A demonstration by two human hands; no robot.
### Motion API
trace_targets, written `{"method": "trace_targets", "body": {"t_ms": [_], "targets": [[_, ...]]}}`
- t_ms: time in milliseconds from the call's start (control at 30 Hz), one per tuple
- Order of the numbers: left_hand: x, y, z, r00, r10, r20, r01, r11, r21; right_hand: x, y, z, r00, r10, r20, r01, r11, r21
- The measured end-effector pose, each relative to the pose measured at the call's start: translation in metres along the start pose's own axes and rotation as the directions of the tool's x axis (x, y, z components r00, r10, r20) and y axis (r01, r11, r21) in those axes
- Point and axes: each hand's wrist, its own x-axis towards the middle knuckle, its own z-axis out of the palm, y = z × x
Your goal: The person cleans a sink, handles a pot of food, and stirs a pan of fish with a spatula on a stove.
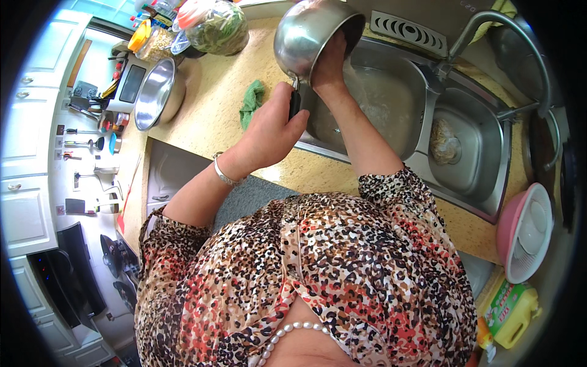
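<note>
My left hand [274, 126] grips the black handle [296, 103] of a steel saucepan [300, 34]. The pan is tipped on its side over the left edge of the large sink basin [316, 124], its mouth turned toward the basin. My right hand [331, 64] reaches inside the pan, and its fingers are hidden by the pan wall. Murky water [385, 110] stands in the basin below, with ripples on its surface. A crumpled green cloth [252, 103] lies on the counter just left of my left hand.
A steel bowl [158, 96] and jars [218, 30] stand to the left. The curved faucet [497, 16] arches over the smaller basin [472, 160], which holds a wet clump [442, 142]. A pink basin with a white strainer [527, 234] and a yellow jug [513, 316] are at right.
</note>
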Motion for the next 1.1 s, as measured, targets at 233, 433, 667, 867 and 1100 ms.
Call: {"method": "trace_targets", "body": {"t_ms": [233,433,667,867,1100], "targets": [[-0.012,-0.024,0.018,0.932,-0.234,0.275,0.359,0.518,-0.776,-0.022,-0.037,-0.034,0.733,0.408,0.545,-0.107,0.86,-0.499],[-0.037,-0.03,0.032,0.858,-0.194,0.476,0.501,0.11,-0.859,-0.013,-0.054,-0.101,0.842,0.103,0.53,0.039,0.967,-0.25],[-0.046,-0.028,0.024,0.866,-0.167,0.471,0.496,0.184,-0.848,0.046,-0.039,-0.237,0.991,-0.029,-0.132,-0.027,0.914,-0.405],[-0.045,-0.037,0.02,0.878,-0.206,0.433,0.475,0.245,-0.845,0.113,-0.04,-0.33,0.939,0.011,-0.343,-0.258,0.679,-0.687],[-0.052,-0.05,0.021,0.878,-0.218,0.426,0.467,0.197,-0.862,0.142,-0.036,-0.365,0.912,0.35,-0.212,-0.362,0.449,-0.817]]}}
